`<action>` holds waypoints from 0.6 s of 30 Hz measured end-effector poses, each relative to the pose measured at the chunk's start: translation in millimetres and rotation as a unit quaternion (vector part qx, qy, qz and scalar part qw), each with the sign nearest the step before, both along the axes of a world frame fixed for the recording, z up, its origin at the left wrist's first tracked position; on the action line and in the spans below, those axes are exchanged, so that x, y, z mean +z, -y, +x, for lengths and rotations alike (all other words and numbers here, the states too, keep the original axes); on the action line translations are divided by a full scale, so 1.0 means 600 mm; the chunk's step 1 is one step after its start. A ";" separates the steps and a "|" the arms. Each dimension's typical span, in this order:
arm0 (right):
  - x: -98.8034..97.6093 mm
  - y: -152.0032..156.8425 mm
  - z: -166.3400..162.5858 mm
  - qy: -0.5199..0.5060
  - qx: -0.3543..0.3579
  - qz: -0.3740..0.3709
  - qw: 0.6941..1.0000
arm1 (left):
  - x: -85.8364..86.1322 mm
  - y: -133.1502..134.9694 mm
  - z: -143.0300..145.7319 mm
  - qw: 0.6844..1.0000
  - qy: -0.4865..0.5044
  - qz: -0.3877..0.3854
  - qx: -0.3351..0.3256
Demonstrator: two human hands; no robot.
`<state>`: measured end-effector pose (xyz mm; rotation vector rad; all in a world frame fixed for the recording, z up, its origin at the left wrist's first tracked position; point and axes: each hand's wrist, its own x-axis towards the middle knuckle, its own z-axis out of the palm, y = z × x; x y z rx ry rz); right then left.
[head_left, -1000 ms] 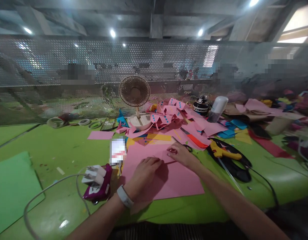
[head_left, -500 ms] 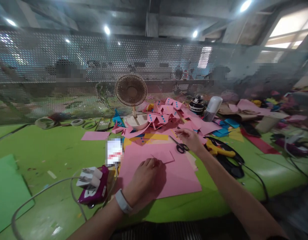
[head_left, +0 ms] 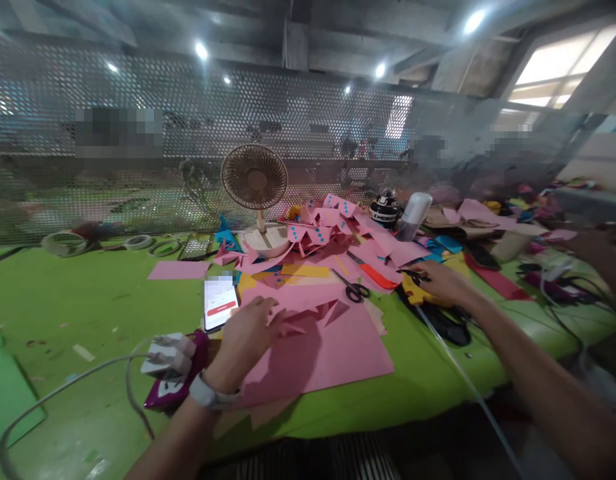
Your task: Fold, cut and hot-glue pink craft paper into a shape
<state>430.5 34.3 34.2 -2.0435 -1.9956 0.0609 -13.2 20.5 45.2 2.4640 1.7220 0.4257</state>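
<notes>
My left hand (head_left: 251, 333) is closed on the edge of a folded pink paper piece (head_left: 311, 308), its fingers bent at the piece's left end. Beneath lies a large flat pink sheet (head_left: 338, 357). Off to the right, my right hand (head_left: 441, 285) is wrapped round a yellow glue gun (head_left: 414, 293), which sits over a black tray (head_left: 455, 333). A long pale strand runs from the gun toward the lower right. Black-handled scissors (head_left: 355, 291) rest between the hands, close to a tool with an orange-red handle (head_left: 382, 277).
A small fan (head_left: 255, 179) stands behind a heap of folded pink paper (head_left: 321, 230). Left of the sheet are a lit phone (head_left: 221, 303) and a purple power strip (head_left: 161, 393) with white plugs and cables. Tape rolls (head_left: 65, 244) lie at the back left. Another person's arm shows at far right.
My right hand has moved right, from above the scissors onto the glue gun, uncovering the orange-red handle. My left hand has shifted left, and the small pink piece now stands raised off the sheet.
</notes>
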 end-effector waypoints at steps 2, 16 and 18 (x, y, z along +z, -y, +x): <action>-0.014 0.015 0.020 0.118 -0.020 -0.050 0.992 | 0.014 -0.009 -0.015 0.997 -0.025 -0.028 0.064; -0.035 0.038 0.023 0.231 0.018 -0.094 0.968 | -0.022 -0.037 -0.024 0.924 0.184 -0.331 0.050; -0.035 0.039 0.024 0.230 0.033 -0.072 0.970 | -0.022 -0.037 -0.023 0.924 0.180 -0.333 0.054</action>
